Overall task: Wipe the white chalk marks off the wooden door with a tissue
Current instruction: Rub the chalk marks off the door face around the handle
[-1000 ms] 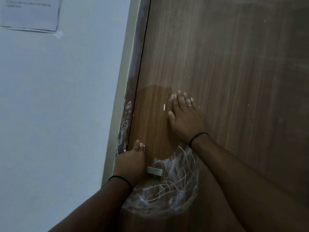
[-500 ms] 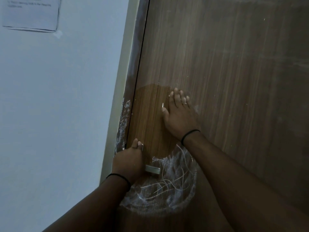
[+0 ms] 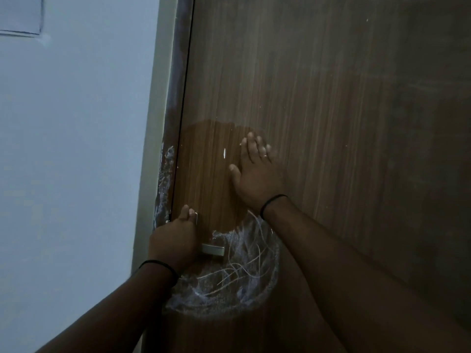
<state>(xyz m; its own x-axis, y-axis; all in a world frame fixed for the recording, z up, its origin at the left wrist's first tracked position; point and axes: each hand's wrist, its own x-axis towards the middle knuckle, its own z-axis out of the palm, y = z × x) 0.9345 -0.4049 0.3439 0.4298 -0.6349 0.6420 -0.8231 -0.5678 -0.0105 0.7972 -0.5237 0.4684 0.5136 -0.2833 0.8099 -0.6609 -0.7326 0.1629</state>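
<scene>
Head view: we see the wooden door (image 3: 318, 98) filling the right of the frame, the pale wall (image 3: 76, 149) on the left and the door frame (image 3: 163, 123) between them. The right hand (image 3: 256, 175) lies flat on the door, fingers straight and together, thumb out to the left; we can't tell if a tissue sits under it, none shows. The left hand (image 3: 175, 240) is curled round the metal door handle (image 3: 213, 250) near the door's left edge, with the handle's end sticking out to the right. The white chalk marks (image 3: 237, 271) form a smeared, scribbled patch below the right wrist and right of the handle. More chalk smears (image 3: 164, 184) run down the frame edge above the left hand. A darker wiped-looking area (image 3: 206, 174) lies around the right hand. Black bands on both wrists. A paper (image 3: 20, 14) hangs on the wall at top left.
</scene>
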